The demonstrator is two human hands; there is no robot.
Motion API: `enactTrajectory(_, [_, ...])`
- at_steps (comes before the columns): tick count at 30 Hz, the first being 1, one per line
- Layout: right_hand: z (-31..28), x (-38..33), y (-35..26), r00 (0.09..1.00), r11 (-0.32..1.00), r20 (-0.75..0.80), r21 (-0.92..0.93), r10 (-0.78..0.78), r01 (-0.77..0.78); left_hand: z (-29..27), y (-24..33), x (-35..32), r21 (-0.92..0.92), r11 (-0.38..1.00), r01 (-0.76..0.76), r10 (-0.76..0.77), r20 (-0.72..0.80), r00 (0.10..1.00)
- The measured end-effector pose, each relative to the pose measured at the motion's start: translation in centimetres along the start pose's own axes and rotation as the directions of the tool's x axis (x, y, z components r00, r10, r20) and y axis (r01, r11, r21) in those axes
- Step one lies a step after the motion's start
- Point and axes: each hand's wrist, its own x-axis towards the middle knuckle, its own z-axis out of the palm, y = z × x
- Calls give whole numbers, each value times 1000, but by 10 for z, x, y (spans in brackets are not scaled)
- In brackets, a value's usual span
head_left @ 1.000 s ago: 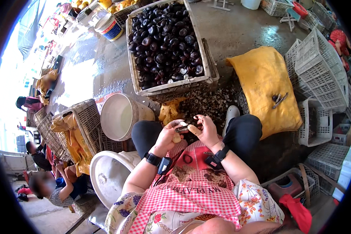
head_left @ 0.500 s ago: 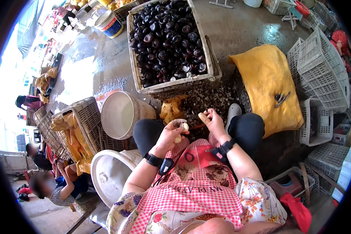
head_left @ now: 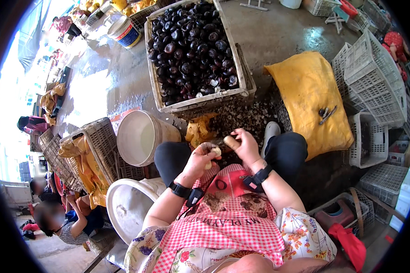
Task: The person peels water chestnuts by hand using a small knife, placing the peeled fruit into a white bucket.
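Observation:
My left hand (head_left: 198, 160) is closed around a peeled, whitish water chestnut (head_left: 217, 151) held at the fingertips. A second pale piece (head_left: 208, 166) shows lower in the same palm. Close beside it, my right hand (head_left: 247, 148) grips a small knife by its thick tan handle (head_left: 232, 143). The blade points toward the left hand and is hard to make out. Beyond my knees stands a large pale crate (head_left: 200, 101) heaped with dark, unpeeled water chestnuts (head_left: 189, 50). Peelings (head_left: 246, 119) litter the floor between the crate and my hands.
A white bucket (head_left: 158, 136) stands left of my knee, with a white tub (head_left: 116, 207) nearer me. A yellow cloth (head_left: 312, 100) with small tools (head_left: 327, 114) lies at the right. Stacked crates (head_left: 373, 77) line the far right. Another person (head_left: 75, 220) sits at left.
My right hand has shifted slightly left and closer to the left hand, and the knife handle has tilted. The left hand still holds the pale water chestnut.

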Motion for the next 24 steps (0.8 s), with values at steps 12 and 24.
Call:
enactTrajectory(12, [-4,-4,-4,999,988,-20,150,38,-34,8,9,2,-134,990,38,-41,-23,999])
enactTrajectory(24, [5,-6,2,1000,998,9,61,-22,21,1,5,10,7,999,-49,49,8,999])
